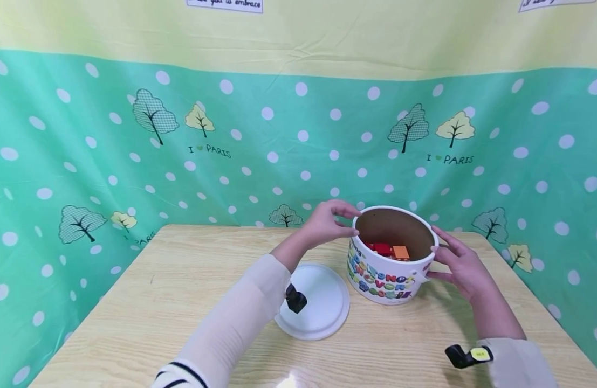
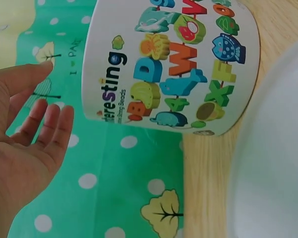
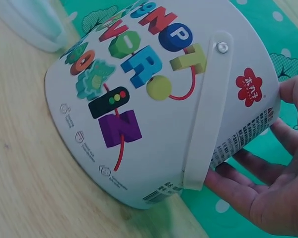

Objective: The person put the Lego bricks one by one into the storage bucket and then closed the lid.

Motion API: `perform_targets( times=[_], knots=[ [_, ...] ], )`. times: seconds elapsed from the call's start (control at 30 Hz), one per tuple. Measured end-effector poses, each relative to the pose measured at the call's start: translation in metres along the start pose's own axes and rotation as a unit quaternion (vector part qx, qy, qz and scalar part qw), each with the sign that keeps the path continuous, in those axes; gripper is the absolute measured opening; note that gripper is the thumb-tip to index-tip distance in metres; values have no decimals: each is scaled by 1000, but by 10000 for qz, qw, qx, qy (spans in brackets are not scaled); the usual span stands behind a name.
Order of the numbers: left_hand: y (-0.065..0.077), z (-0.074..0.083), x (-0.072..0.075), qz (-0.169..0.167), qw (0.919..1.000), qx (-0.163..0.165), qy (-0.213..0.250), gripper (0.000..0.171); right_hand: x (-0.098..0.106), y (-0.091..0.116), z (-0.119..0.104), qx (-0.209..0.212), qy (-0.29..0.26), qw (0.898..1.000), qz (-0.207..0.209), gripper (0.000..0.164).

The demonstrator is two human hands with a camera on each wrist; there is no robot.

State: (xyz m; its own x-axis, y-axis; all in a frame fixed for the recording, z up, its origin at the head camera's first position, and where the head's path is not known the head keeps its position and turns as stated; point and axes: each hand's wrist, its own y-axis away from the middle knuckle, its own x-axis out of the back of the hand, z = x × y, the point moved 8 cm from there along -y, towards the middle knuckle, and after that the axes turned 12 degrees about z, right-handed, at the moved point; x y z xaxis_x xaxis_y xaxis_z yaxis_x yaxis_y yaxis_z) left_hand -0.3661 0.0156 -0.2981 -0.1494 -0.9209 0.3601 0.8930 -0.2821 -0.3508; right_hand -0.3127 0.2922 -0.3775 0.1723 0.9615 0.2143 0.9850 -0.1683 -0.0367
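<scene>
A white round bucket (image 1: 383,280), printed with colourful letters and animals, stands at the right of the table. Red and orange blocks (image 1: 383,249) show inside it. At its right side, my right hand (image 1: 458,264) grips the wall near the rim, fingers spread along the outside by the white strap handle (image 3: 208,114). On the opposite side is my left hand (image 1: 329,221), its fingertips close to the rim. In the left wrist view a gap shows between the loosely bent fingers (image 2: 54,124) and the bucket. The white lid (image 1: 315,302) lies flat beside the bucket.
The light wooden table (image 1: 191,291) meets a green dotted curtain (image 1: 259,134) with printed trees behind and at both sides. My left forearm reaches across the table, its sleeve (image 1: 240,318) overlapping the lid's left edge in the head view.
</scene>
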Motion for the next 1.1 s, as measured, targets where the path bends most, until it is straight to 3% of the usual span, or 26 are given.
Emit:
perform_targets(
  times=[0.23, 0.53, 0.73, 0.9, 1.1],
  knots=[
    [15, -10, 17, -11, 9999, -87, 59, 36, 1, 1, -5, 241, 74, 9996, 142, 66],
    [36, -26, 48, 178, 9995, -24, 269, 39, 14, 22, -23, 434, 942, 9862, 1286, 65],
    [54, -43, 71, 371, 9985, 347, 193, 39, 21, 38, -36, 651, 902, 9730, 2023, 51],
    [72, -57, 89, 696, 9959, 534, 235, 41, 13, 52, -43, 1086, 746, 9701, 2039, 44],
    [94, -82, 110, 1039, 9911, 804, 204, 42, -13, 68, -47, 1466, 618, 9748, 1562, 39]
  ],
)
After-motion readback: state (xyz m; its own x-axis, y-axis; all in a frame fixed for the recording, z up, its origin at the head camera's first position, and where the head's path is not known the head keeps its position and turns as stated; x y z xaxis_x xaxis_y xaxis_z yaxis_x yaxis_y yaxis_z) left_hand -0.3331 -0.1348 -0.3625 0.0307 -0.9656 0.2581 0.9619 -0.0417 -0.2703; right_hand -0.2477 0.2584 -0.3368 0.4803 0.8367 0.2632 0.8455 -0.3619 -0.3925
